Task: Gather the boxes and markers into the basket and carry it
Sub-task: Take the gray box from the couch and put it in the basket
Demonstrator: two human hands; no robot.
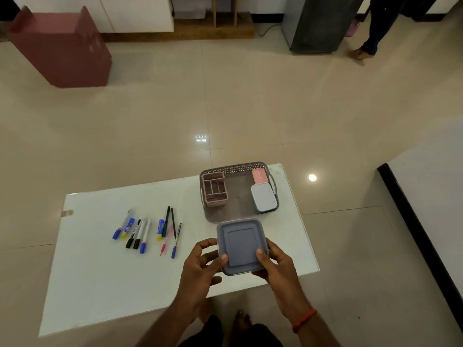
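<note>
I hold the grey box [240, 244] in both hands, just above the near right part of the table [100, 271]. My left hand [198, 269] grips its left edge, thumb on the lid near the front corner and fingers curled round the side. My right hand [278, 269] grips the right edge the same way, thumb flat on the lid. The box sits level between my palms, lid up. Its far edge is just short of the near rim of the basket [233, 168] and covers a little of it from where I look. It is not in yet.

To the left, well apart from my hands, the markers [146, 234] lie loose on the table in two rough clusters, pens among them. None of them has been gathered.

Further off, the basket stands at the far right corner of the table. Inside it a pink divided tray [215, 189] sits against the left wall, a pale box [264, 197] against the right wall, and a small pink box [259, 176] just behind that.

So I judge the job under half done: some boxes are in, this one comes next into the bare middle, then all the markers, then the carrying.
</note>
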